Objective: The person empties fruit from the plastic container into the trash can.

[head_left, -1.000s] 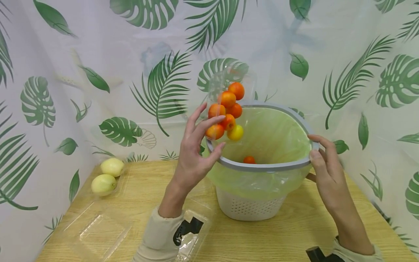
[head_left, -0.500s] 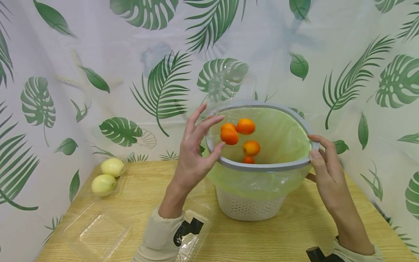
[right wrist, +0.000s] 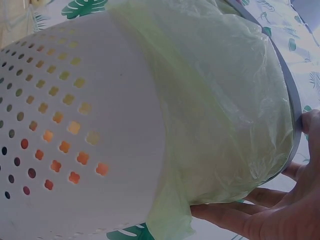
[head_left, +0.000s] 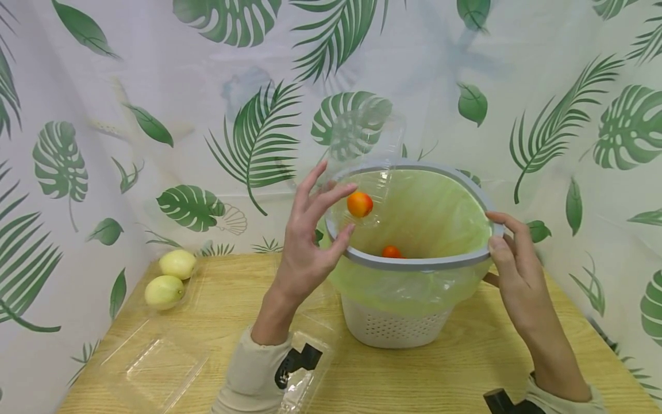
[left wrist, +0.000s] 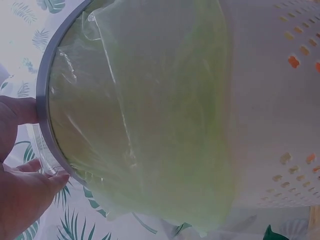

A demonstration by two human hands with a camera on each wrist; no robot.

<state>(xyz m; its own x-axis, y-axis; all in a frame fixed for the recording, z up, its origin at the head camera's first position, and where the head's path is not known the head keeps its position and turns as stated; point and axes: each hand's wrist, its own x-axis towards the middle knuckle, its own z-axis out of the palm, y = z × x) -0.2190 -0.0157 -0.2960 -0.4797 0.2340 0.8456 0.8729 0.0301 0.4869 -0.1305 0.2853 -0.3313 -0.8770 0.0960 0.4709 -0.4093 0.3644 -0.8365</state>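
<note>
My left hand (head_left: pixel 310 241) holds a clear plastic container (head_left: pixel 380 135) by its side, thumb below and fingers spread along it. The container is tipped over the left rim of a white basket (head_left: pixel 395 333). One orange-red, tomato-like fruit (head_left: pixel 360 204) shows at the container's lower end, just inside the rim. My right hand (head_left: pixel 522 276) grips the basket's grey rim (head_left: pixel 496 230) on the right, thumb on top and fingers beneath. A pale green plastic bag (head_left: pixel 439 213) lines the basket and folds over its outside. Deep inside lies another orange-red fruit (head_left: pixel 391 252); the front wall hides the rest.
Two pale yellow lemons (head_left: pixel 170 279) sit in a clear tray at the table's back left. A clear plastic tray (head_left: pixel 160 368) lies at the front left, and another clear container (head_left: pixel 305 368) is partly under my left forearm. A leaf-patterned curtain (head_left: pixel 248 57) surrounds the wooden table (head_left: pixel 238 299).
Several orange-red fruits and a yellow one have tumbled out of the tilted container into the basket, leaving one visible at its lower end. Both hands have stayed nearly still.
</note>
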